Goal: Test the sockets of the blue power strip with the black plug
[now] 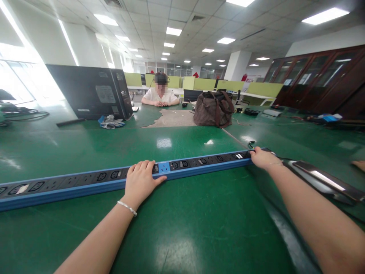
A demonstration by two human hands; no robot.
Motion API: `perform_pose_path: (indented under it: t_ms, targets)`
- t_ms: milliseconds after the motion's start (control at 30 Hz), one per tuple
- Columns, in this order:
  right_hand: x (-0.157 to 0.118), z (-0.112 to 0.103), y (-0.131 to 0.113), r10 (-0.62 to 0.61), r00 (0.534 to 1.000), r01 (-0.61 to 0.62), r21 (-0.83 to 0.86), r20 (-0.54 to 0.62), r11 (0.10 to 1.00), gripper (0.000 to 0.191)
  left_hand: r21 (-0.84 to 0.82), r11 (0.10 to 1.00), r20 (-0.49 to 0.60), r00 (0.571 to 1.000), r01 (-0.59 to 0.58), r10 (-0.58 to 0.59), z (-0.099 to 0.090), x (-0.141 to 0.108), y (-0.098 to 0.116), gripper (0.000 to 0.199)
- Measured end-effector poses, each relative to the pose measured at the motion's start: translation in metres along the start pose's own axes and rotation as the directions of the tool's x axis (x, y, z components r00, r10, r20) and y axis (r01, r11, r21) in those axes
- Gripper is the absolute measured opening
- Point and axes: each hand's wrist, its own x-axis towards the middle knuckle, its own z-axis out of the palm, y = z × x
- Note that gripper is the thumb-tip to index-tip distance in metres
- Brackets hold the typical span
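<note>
A long blue power strip (194,170) with black sockets and one blue socket lies across the green table, running from the left edge to the right. Over its middle, my left hand (140,178) grips the strip, fingers across the top and thumb along the near side, just left of the blue socket. At the right end, my right hand (261,156) is closed, fingertips pressed together at a small dark piece on the strip's top. What exactly it pinches is hidden by the fingers. A thin dark cable (251,144) curls up just behind those fingers.
A black computer case (91,91) and grey-white gloves (111,122) stand back left. Further back sits a person (160,93), hands on the table. A brown bag (209,109) rests behind the strip. A phone-like slab (327,179) lies right, near part of another hand (358,164).
</note>
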Motion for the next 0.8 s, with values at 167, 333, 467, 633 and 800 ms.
perform_pose_path:
  t_ms: [167,333,467,633,800]
  targets:
    - [-0.0052,-0.0022,-0.0015,0.004,0.999,-0.005,0.016,0.04,1.0,0.049,0.007,1.0,0.004,1.0,-0.005,0.005,0.0,-0.0005,0.0001,0.059]
    - [-0.0056,-0.0062,-0.003,0.003,0.996,-0.007,0.047,0.087,0.999,0.047,-0.003,1.0,0.001,1.0,0.008,-0.008,-0.0003,-0.0009,0.0009,0.059]
    - [-0.0058,-0.004,-0.004,0.045,0.996,-0.049,0.064,0.072,0.997,0.049,-0.011,1.0,0.012,1.0,0.011,-0.011,-0.0001,-0.0008,0.0012,0.058]
    - [-0.0064,-0.0004,-0.0052,0.091,0.994,-0.096,0.073,0.057,0.993,0.051,-0.01,1.0,0.017,1.0,0.02,-0.02,-0.0003,-0.0001,0.001,0.058]
    - [-0.0072,0.0023,-0.0046,0.06,0.998,-0.061,0.052,0.035,0.997,0.051,-0.013,1.0,0.022,1.0,0.018,-0.018,0.0003,0.0001,0.0001,0.057]
